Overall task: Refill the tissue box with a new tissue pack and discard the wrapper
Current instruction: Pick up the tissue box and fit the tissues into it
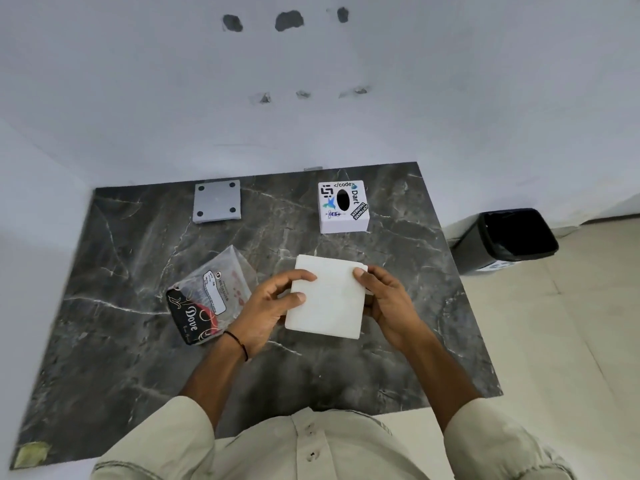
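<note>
Head view shows us a white stack of tissues (327, 297) held over the middle of the dark marble tabletop (138, 358), already out of its wrapper. Our left hand (266, 310) clamps its left edge, thumb and fingers closed on the stack; our right hand (384, 299) grips the right edge, its thumb on top, the other fingers hidden beneath. Just left of the left hand, the emptied clear wrapper (211, 296) with black "Dove" print lies flat on the table. Farther back on the right stands the white tissue box (343, 207), covered in stickers, its oval slot facing up. Its grey base plate (217, 201) lies apart at the back left. On the floor, right of the table, we see a black bin (505, 239).
</note>
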